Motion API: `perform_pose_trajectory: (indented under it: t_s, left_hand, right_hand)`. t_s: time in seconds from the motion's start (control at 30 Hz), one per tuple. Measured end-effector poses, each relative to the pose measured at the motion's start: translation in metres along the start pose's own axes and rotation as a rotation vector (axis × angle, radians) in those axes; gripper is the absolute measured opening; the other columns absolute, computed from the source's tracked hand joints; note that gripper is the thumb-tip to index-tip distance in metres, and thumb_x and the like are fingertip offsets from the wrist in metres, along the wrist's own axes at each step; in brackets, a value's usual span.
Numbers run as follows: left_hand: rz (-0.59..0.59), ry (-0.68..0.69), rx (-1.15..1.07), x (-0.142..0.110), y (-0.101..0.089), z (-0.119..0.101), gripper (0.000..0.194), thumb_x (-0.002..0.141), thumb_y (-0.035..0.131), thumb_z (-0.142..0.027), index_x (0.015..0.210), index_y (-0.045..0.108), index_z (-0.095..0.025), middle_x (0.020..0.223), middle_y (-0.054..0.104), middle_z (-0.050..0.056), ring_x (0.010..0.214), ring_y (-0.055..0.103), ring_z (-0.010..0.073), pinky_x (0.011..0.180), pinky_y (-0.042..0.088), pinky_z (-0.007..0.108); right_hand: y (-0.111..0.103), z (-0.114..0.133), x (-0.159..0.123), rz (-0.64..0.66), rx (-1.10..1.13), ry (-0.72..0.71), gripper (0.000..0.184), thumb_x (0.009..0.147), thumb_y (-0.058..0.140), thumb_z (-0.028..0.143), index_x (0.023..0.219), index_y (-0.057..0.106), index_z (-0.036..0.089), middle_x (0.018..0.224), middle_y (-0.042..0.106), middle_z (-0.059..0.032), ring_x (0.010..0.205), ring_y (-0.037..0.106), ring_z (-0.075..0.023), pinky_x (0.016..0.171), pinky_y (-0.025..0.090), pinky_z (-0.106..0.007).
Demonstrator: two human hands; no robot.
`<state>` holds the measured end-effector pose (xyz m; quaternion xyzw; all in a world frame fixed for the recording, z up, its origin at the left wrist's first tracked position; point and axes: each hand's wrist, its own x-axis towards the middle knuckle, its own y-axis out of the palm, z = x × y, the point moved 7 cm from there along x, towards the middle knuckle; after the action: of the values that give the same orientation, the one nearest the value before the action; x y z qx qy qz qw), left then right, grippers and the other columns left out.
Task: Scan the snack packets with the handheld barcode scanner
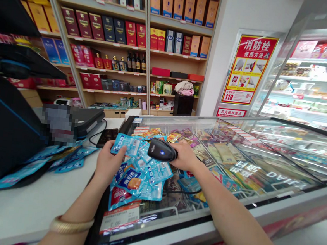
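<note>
While that glass-topped freezer [258,218] spreads out in front of you, you've got a messy packet pile [136,182] on its left end. Your right hand [187,156] grips the black scanner [160,150]; your left hand [109,161], nearer, pinches a blue packet [130,145] just left of it, long axis kinda sideways.

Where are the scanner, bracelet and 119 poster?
Scanner [161,150]: head view, middle of its dark casing.
Bracelet [71,227]: head view, middle of its band.
119 poster [250,70]: head view, middle of its printed face.

Wooden shelves [184,64] stand beside a white wall [227,20].
</note>
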<state>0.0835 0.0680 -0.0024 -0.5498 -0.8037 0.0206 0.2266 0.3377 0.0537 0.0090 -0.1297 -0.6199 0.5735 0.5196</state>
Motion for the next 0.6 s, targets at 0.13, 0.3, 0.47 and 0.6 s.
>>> perform_pose_trajectory:
  t_s: [0.13, 0.3, 0.47, 0.6]
  left_hand:
    - [0.000, 0.013, -0.020, 0.001, 0.001, 0.004, 0.035, 0.068, 0.063, -0.047, 0.090, 0.055, -0.021, 0.057, 0.058, -0.005, 0.051, 0.056, 0.0155, 0.052, 0.044, 0.026]
    - [0.000, -0.106, -0.176, 0.002, 0.003, 0.010, 0.032, 0.071, 0.063, -0.038, 0.095, 0.050, -0.021, 0.058, 0.060, -0.004, 0.048, 0.058, 0.0162, 0.047, 0.045, 0.026]
    - [-0.267, -0.214, -0.649, 0.018, -0.027, 0.019, 0.016, 0.074, 0.055, -0.017, 0.085, 0.044, -0.022, 0.072, 0.062, -0.002, 0.068, 0.070, 0.0152, 0.065, 0.057, 0.027]
    - [-0.416, -0.184, -0.916, 0.042, -0.066, 0.024, 0.025, 0.068, 0.046, -0.001, 0.085, 0.045, -0.020, 0.080, 0.062, 0.001, 0.085, 0.071, 0.0143, 0.079, 0.060, 0.028]
  right_hand:
    - [0.000, 0.000, 0.000, 0.008, 0.010, -0.004, 0.011, 0.074, 0.063, 0.030, 0.079, 0.063, 0.021, 0.074, 0.070, -0.0021, 0.072, 0.062, -0.0184, 0.071, 0.032, -0.027]
    - [-0.001, -0.002, -0.002, -0.040, 0.022, -0.017, 0.011, 0.073, 0.063, 0.030, 0.080, 0.064, 0.021, 0.073, 0.070, -0.0018, 0.071, 0.062, -0.0185, 0.072, 0.032, -0.028]
    - [0.002, -0.004, -0.003, -0.049, 0.058, -0.028, 0.014, 0.074, 0.063, 0.030, 0.085, 0.065, 0.022, 0.075, 0.070, -0.0021, 0.071, 0.062, -0.0187, 0.070, 0.033, -0.027]
    - [0.003, -0.004, -0.004, -0.036, 0.068, -0.023, 0.012, 0.074, 0.062, 0.029, 0.083, 0.065, 0.022, 0.073, 0.070, -0.0017, 0.069, 0.061, -0.0180, 0.070, 0.034, -0.027]
